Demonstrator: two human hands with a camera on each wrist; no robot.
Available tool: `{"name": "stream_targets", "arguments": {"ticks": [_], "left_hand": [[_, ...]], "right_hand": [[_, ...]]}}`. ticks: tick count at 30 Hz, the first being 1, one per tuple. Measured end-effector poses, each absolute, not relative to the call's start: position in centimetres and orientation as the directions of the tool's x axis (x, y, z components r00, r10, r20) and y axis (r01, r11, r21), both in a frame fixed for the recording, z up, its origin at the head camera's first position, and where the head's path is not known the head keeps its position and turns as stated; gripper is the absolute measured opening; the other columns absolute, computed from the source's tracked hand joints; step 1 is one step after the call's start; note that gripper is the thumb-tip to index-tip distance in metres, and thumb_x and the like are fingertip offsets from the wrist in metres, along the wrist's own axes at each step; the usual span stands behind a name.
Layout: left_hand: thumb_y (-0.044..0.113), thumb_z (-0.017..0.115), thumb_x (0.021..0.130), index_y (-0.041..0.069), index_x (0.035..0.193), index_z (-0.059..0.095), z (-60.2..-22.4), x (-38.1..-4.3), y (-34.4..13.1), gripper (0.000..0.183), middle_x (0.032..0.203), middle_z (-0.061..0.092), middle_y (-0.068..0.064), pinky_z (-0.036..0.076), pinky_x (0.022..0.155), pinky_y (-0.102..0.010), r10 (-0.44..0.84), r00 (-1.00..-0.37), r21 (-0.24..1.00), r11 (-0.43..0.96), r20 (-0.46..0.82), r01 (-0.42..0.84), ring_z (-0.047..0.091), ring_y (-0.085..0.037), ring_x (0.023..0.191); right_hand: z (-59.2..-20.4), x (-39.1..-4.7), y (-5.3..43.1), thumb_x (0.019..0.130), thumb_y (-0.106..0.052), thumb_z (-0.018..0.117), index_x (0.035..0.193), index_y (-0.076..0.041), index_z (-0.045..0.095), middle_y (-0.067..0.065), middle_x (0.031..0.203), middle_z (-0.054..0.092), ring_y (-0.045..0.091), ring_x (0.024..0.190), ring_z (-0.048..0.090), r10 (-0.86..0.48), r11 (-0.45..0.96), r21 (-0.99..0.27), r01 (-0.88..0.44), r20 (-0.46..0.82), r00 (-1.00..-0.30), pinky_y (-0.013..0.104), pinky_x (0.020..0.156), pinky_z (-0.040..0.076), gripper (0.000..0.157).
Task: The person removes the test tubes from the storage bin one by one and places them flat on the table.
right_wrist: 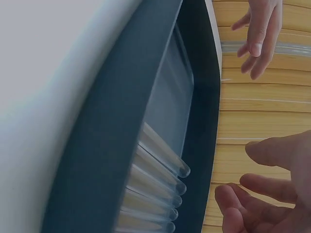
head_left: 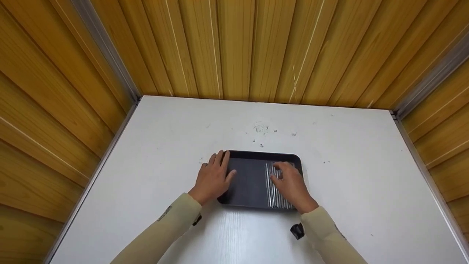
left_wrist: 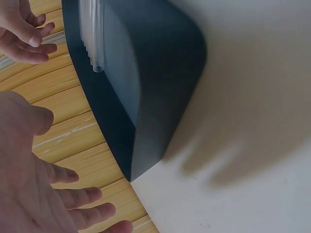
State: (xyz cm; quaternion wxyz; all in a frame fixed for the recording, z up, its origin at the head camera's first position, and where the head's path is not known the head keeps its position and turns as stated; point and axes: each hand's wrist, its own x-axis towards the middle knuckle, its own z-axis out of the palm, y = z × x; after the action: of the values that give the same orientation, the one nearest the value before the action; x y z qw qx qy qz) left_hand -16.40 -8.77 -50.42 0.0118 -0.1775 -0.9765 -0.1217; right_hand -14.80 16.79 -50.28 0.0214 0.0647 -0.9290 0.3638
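Note:
A dark rectangular tray (head_left: 245, 185) lies on the white table. Clear test tubes (head_left: 272, 194) lie side by side across its right part; the right wrist view shows the rounded ends of several tubes (right_wrist: 163, 153). My left hand (head_left: 212, 178) is over the tray's left rim, fingers extended and thumb spread; from the head view I cannot tell whether it touches. Above the tubes is my right hand (head_left: 291, 183), its thumb and fingers apart and loosely bent. In the right wrist view nothing sits between the fingers of that right hand (right_wrist: 269, 194).
The white table (head_left: 176, 128) bears small dark marks beyond the tray. Yellow wood-patterned walls (head_left: 234, 51) stand at the back and both sides, with metal posts in the corners. A black strap piece (head_left: 297, 231) sticks out by the right wrist.

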Motion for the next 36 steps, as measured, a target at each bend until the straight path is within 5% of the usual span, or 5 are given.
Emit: {"name": "stream_targets", "arguments": {"ticks": [19, 27, 36], "left_hand": [[0.041, 0.049, 0.107, -0.002, 0.156, 0.029, -52.4, -15.7, -9.0, 0.069, 0.153, 0.040, -0.023, 0.046, 0.099, -0.053, 0.320, -0.946, 0.248, 0.913, 0.054, 0.323, 0.045, -0.036, 0.137], [0.032, 0.049, 0.108, -0.008, 0.152, 0.033, -53.1, -15.6, -9.1, 0.062, 0.134, 0.053, -0.025, 0.052, 0.085, -0.048, 0.307, -0.947, 0.226, 0.920, 0.091, 0.320, 0.059, -0.034, 0.114], [0.020, 0.055, 0.105, -0.013, 0.147, 0.037, -53.9, -15.5, -9.4, 0.056, 0.108, 0.062, -0.022, 0.052, 0.064, -0.041, 0.342, -0.928, 0.181, 0.913, 0.150, 0.366, 0.063, -0.029, 0.081]], "right_hand": [[-52.2, -14.4, 15.8, 0.091, -0.003, 0.073, 0.127, 0.004, 0.062, 0.015, 0.116, 0.064, 0.021, 0.089, 0.063, -0.082, 0.702, -0.707, -0.089, 0.043, -0.996, 0.037, 0.074, 0.054, 0.038], [-53.1, -14.4, 15.4, 0.090, 0.001, 0.073, 0.124, 0.007, 0.063, 0.016, 0.114, 0.065, 0.020, 0.084, 0.065, -0.088, 0.713, -0.693, -0.107, 0.063, -0.994, 0.036, 0.072, 0.054, 0.036], [-53.6, -14.2, 14.8, 0.089, 0.002, 0.073, 0.121, 0.007, 0.064, 0.020, 0.115, 0.064, 0.036, 0.106, 0.065, -0.132, 0.764, -0.617, -0.188, 0.135, -0.982, 0.047, 0.087, 0.054, 0.033]]}}
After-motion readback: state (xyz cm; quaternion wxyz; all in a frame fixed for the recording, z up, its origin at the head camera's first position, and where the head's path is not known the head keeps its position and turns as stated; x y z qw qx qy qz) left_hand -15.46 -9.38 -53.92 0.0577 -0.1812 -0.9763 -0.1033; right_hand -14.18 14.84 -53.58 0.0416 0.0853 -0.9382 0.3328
